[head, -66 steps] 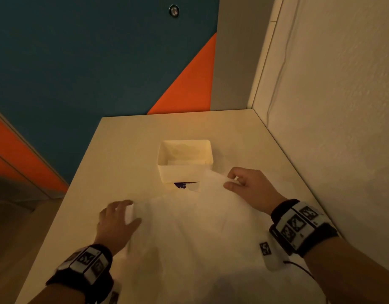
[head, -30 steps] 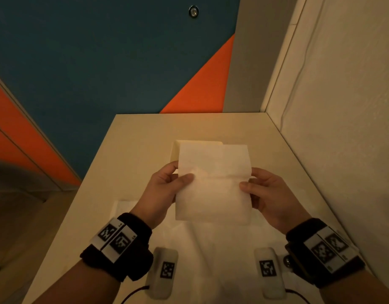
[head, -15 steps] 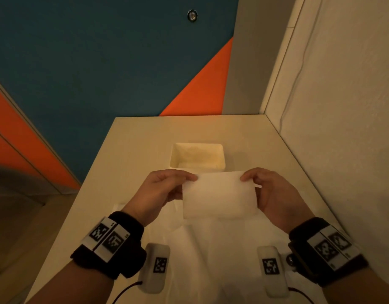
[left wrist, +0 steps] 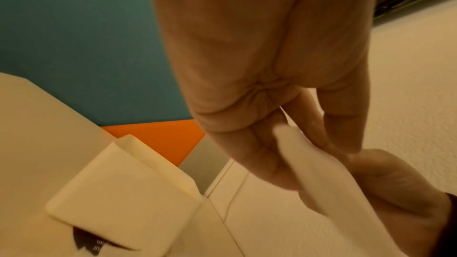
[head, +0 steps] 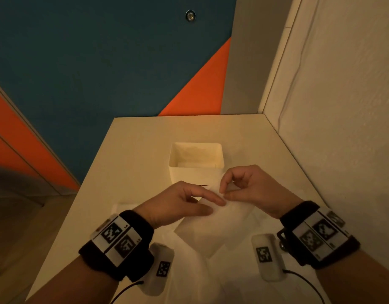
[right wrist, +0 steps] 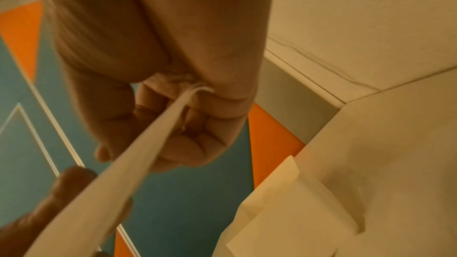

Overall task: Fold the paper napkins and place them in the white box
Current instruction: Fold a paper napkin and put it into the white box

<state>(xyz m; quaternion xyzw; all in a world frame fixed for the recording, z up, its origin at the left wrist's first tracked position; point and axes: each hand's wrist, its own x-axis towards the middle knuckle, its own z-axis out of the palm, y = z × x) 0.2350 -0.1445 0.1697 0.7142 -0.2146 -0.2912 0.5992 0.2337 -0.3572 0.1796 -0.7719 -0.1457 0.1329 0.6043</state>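
Just below the centre of the head frame, we hold a folded napkin [head: 213, 224] in the air between both hands. Our left hand [head: 178, 205] pinches it with extended fingers above and the thumb under. Our right hand [head: 250, 187] pinches its upper edge between curled forefinger and thumb; in the right wrist view the sheet [right wrist: 138, 153] runs edge-on into that closed grip. Above the hands, mid-frame, the white box [head: 196, 165] stands open on the table [head: 145, 150], with something pale lying inside. Beneath the held napkin, more white napkins [head: 189, 270] lie spread across the lower frame.
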